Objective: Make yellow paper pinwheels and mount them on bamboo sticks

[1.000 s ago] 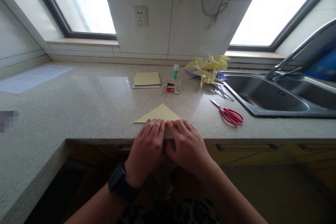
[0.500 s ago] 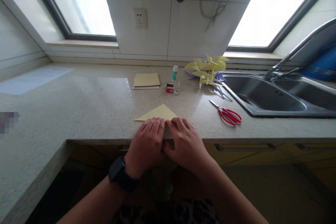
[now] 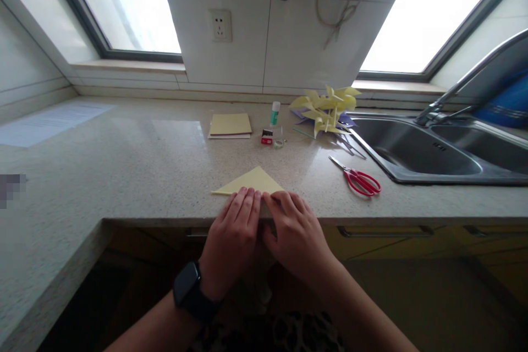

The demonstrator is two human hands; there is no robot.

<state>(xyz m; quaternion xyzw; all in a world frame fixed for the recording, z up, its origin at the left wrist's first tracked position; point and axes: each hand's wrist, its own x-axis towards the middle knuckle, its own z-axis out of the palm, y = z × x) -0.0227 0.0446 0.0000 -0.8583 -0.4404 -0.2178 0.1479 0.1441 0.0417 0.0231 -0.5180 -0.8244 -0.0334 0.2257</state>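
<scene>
Paper sheet (image 3: 256, 180) under my fingers (image 3: 245, 201): smooth, matt. Counter (image 3: 144, 176): speckled stone look, polished, glossy. My watch (image 3: 187, 284): glassy on top, matt strap (image 3: 199, 302). Two o'clock from me: scissors (image 3: 347, 169), metal and shiny plastic; farther, satin steel sink (image 3: 412, 148). Twelve: plastic glue stick (image 3: 275, 114). One: paper pinwheels (image 3: 324, 102).

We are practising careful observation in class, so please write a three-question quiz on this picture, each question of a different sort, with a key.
1. Multiple choice: What do the left hand and right hand both touch?
a) the glue stick
b) the folded yellow paper
c) the faucet

2. True or false: A dark watch is worn on the person's left wrist.

3. Fill in the blank: The scissors lying on the counter have ____ handles.

Key: 1. b, the fingers of both hands rest along its near edge. 2. True. 3. red.
</scene>
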